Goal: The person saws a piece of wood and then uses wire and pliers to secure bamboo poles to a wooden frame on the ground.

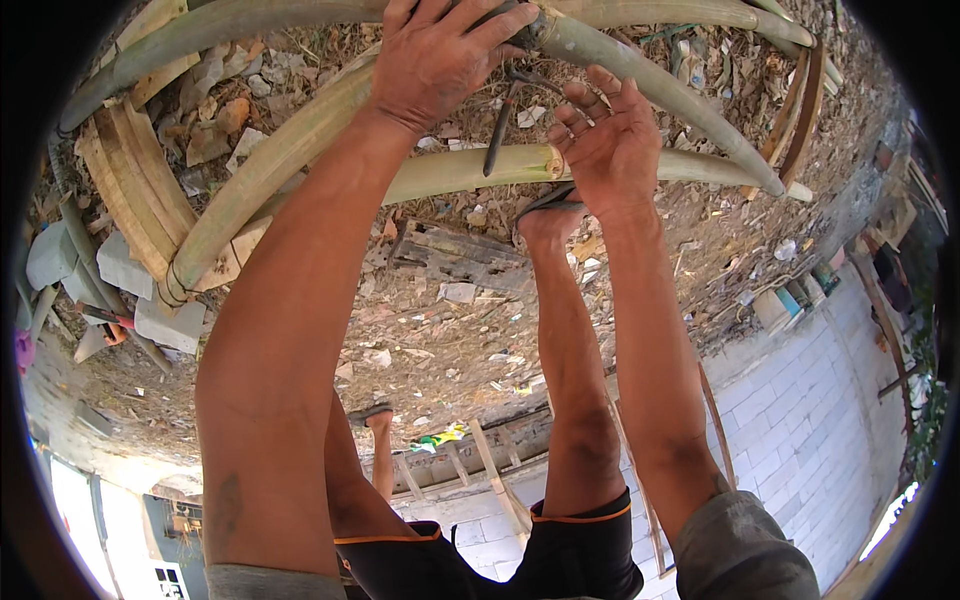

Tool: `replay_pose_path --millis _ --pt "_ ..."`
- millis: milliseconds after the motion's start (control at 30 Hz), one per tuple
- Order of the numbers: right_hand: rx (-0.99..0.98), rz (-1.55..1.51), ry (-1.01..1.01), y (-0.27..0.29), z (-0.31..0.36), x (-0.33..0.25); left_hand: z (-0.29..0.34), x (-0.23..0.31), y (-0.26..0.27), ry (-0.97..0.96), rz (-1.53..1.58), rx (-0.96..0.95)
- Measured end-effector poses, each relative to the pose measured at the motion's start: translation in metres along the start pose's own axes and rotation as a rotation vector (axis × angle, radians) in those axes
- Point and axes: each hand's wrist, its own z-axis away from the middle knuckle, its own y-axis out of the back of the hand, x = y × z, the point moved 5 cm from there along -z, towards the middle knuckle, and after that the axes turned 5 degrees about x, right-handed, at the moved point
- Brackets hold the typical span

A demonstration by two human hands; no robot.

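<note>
At the top edge my left hand (pixel 432 62) is closed over a bamboo pole (pixel 640 80), its fingers beside a dark binding at a joint. Just under that joint hangs a pair of pincers (pixel 505 122) with dark handles, its jaws partly hidden. My right hand (pixel 612 140) is open, palm turned up and fingers loosely bent, holding nothing. It is close to the pincers but apart from them. Behind it runs a lower bamboo pole (pixel 450 172), pale green, crossing the frame of poles.
Split wooden boards (pixel 135 185) are tied to the poles at left. Grey blocks (pixel 168 322) and an orange-handled saw (pixel 108 327) lie at far left. A weathered plank (pixel 465 255) rests on the littered ground. A pale block wall (pixel 790 400) stands at lower right.
</note>
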Motion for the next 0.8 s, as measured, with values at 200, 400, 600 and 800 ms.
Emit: replay_pose_path --millis 200,400,600,800 --pt "-0.049 1.387 0.820 -0.037 0.001 -0.040 -0.008 0.006 -0.002 0.018 0.077 0.003" --pt "-0.013 1.583 0.903 -0.007 0.025 -0.024 -0.003 -0.002 0.002 -0.020 -0.032 0.010" --pt "0.089 1.913 0.855 0.069 -0.051 -0.007 -0.008 0.005 -0.001 0.003 0.022 0.003" --pt "0.013 2.103 0.132 0.064 -0.135 0.009 -0.003 0.000 -0.005 -0.010 0.058 0.074"
